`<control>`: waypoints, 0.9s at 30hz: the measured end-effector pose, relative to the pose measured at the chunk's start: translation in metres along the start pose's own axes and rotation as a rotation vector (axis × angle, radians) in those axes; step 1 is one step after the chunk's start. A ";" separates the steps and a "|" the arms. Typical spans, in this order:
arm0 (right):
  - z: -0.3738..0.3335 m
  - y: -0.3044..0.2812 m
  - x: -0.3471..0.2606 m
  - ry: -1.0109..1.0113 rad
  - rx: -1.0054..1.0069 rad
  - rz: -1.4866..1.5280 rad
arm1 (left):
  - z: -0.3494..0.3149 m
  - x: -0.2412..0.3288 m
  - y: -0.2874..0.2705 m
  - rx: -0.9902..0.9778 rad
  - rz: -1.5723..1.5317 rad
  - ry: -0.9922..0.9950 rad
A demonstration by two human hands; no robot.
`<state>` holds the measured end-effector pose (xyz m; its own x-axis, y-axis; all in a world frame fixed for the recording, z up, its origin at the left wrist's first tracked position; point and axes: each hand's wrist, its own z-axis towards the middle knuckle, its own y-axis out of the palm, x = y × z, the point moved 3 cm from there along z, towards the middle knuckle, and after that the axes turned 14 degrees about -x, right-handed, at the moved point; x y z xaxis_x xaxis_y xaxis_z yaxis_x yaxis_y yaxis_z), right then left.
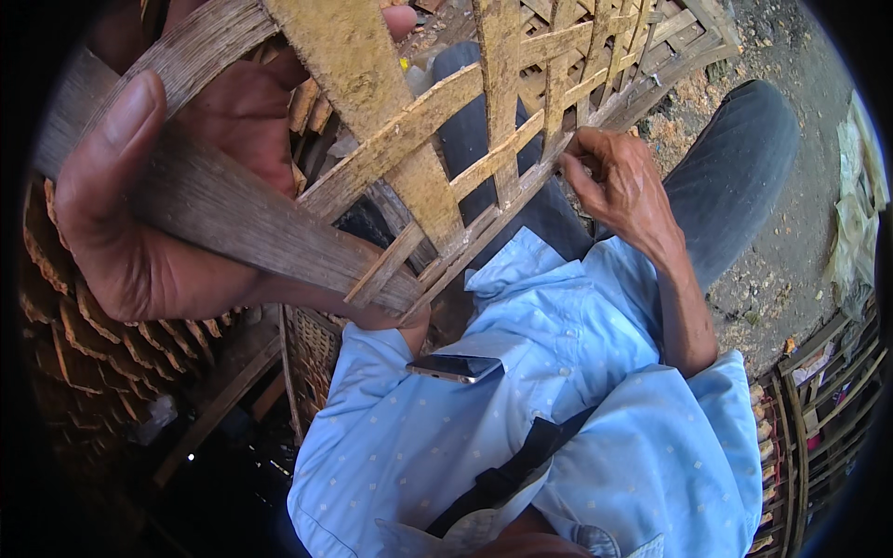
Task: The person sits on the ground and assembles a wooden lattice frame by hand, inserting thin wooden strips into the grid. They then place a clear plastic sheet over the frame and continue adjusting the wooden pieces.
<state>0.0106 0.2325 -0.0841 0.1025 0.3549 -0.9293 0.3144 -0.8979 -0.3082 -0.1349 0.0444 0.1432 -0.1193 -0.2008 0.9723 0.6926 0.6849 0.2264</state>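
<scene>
A lattice panel of woven bamboo strips (372,166), with a grey wooden edge bar, slants across the upper part of the view above my lap. My left hand (186,232), large and close at the left, holds it. The bar crosses that palm, the thumb stands up on the near side, and most fingers are hidden behind the strips. My right hand (619,181) has its fingers curled and closed at the panel's lower edge, thumb and forefinger against the rim. Whether a small loose strip is also between them cannot be made out.
Layered rows of brown pieces (88,339) are stacked at the left. A slatted rack (819,418) stands at the lower right, and crumpled pale plastic (851,205) lies on the dirt floor (758,288). A phone (456,368) sits in my blue shirt's pocket.
</scene>
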 end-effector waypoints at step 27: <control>-0.016 0.030 -0.076 -0.288 -0.040 0.084 | -0.002 0.026 -0.048 -0.184 -0.043 0.218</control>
<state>0.0276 0.1829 -0.0196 -0.1399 0.1859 -0.9726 0.3540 -0.9079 -0.2244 -0.1703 0.0051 0.1572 -0.0089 -0.3864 0.9223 0.8102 0.5378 0.2332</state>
